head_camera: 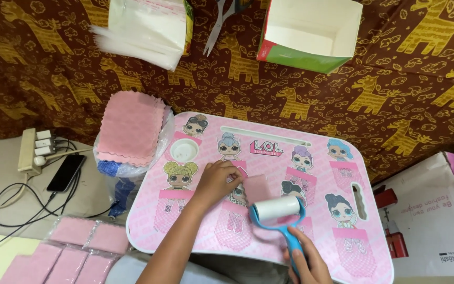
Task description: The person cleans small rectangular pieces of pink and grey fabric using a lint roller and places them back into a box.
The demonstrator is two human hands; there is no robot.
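One pink cloth under left grip

A brown cloth printed with yellow giraffes covers the floor across the whole upper half. A pink lap desk with cartoon doll pictures stands at the centre. At 12 o'clock lies an open carton, white inside, with scissors and a pack of clear bags toward 11. At 9 o'clock a power strip and phone lie among black cables. At 3 to 4 o'clock sits a white cardboard box. The light is even and soft.
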